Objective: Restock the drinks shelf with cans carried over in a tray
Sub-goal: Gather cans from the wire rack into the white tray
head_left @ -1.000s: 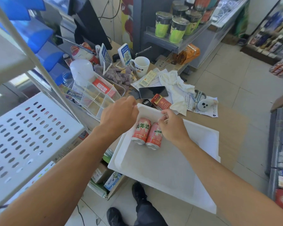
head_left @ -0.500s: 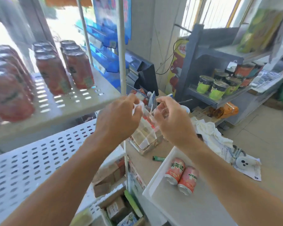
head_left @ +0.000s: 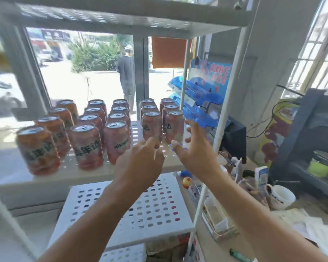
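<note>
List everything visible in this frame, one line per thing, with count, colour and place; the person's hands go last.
Red drink cans: about eighteen, red-orange with silver tops, upright in rows on the middle shelf.
White perforated metal shelf: one rack with several tiers, white; cans on the middle tier.
Blue plastic display trays: several, blue, right of the shelf.
White mug: one, white, on the cluttered counter at right.
Clear plastic organiser: one, transparent, counter edge.
Person outside: one, dark clothes, beyond the window.
Left hand: empty, fingers loosely curled, near the front cans.
Right hand: empty, fingers spread, beside the rightmost front can.
</note>
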